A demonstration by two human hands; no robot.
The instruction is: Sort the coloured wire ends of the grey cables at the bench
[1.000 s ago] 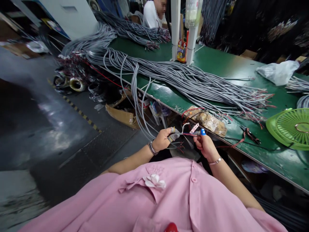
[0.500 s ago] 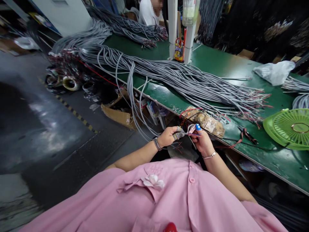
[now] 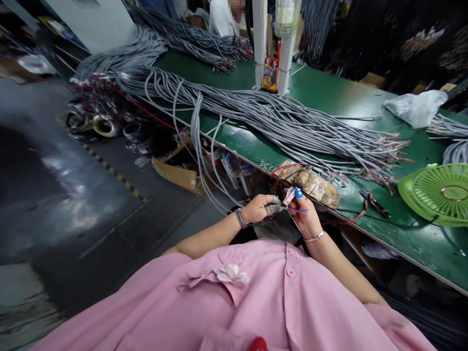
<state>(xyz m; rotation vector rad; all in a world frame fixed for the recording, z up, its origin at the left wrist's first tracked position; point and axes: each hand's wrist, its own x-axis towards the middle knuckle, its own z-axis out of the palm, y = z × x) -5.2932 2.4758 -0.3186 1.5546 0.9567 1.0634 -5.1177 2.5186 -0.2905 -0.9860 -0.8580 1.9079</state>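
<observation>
In front of my body, my left hand (image 3: pixel 259 208) pinches the end of a grey cable, with grey covers on its fingertips. Thin coloured wires (image 3: pixel 299 210) fan out of that end toward my right hand (image 3: pixel 307 217). A blue cover sits on my right thumb, and those fingers are closed on the wires. Between the two hands is a small white and pinkish piece (image 3: pixel 288 196), too small to name. Several grey cables (image 3: pixel 200 141) hang over the table edge down toward my left hand.
Long bundles of grey cables (image 3: pixel 256 114) lie along the green table (image 3: pixel 347 92). Near its edge are a taped brown block (image 3: pixel 316 185), pliers (image 3: pixel 376 204) and a green fan (image 3: pixel 435 195). Below stands an open cardboard box (image 3: pixel 177 173). A person (image 3: pixel 220 19) is behind the table.
My left hand has shifted slightly right and down, closer to my right hand. The coloured wires now stretch further across the right fingers.
</observation>
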